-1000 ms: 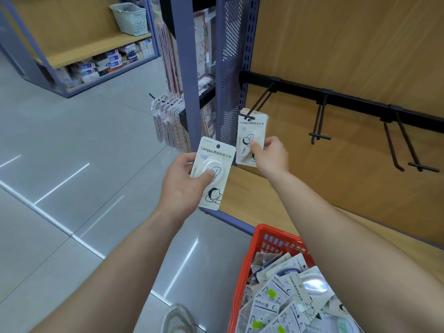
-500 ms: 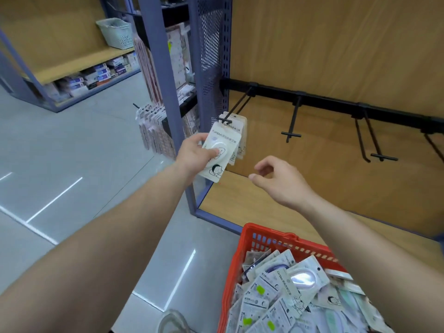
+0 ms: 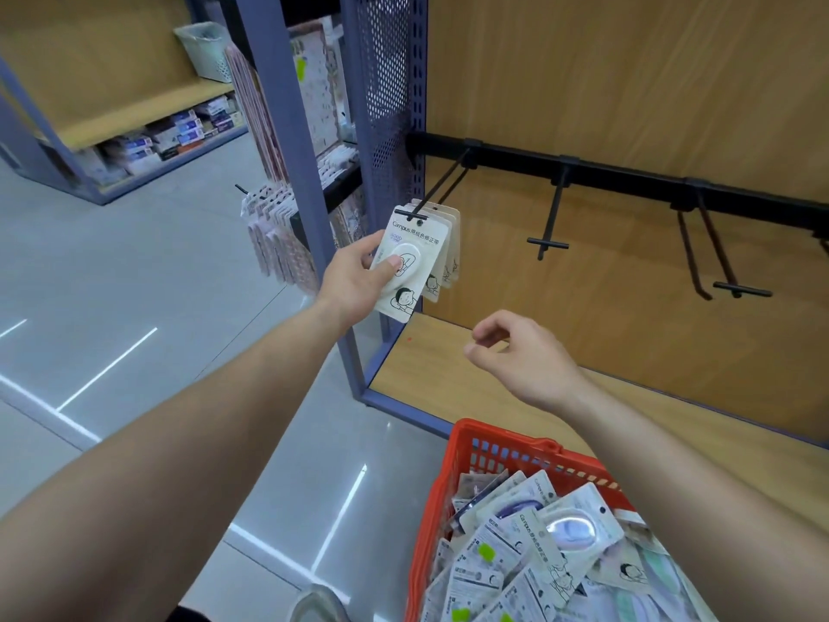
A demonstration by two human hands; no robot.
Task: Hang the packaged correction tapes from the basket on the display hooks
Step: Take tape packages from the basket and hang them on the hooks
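Head view: left hand (image 3: 359, 280) grasps a packaged correction tape (image 3: 410, 267) by its lower left side, with the thumb pressed on the clear blister at the front and the fingers hidden behind the card. The card is held upright and slightly tilted. Its top edge meets the tip of the leftmost hook (image 3: 437, 190), whose short crossbar lies across the card just above the printed name; whether the prong passes through the card's hole cannot be told. Directly behind the grip, further along the same hook, a few hung packages (image 3: 451, 244) dangle close together.

Below and to the right of the grip, the right hand (image 3: 525, 356) hovers over the wooden shelf board (image 3: 430, 365), fingers loosely curled and holding nothing, well apart from the held card. Lower still on that side stands the red basket (image 3: 453, 469), heaped with loose packages (image 3: 529, 554).

Above and to the right of the grip runs the black rail (image 3: 628, 170), carrying a middle hook (image 3: 554, 217) and a far hook (image 3: 717, 249). Just left of the grip rises the blue post (image 3: 287, 141).
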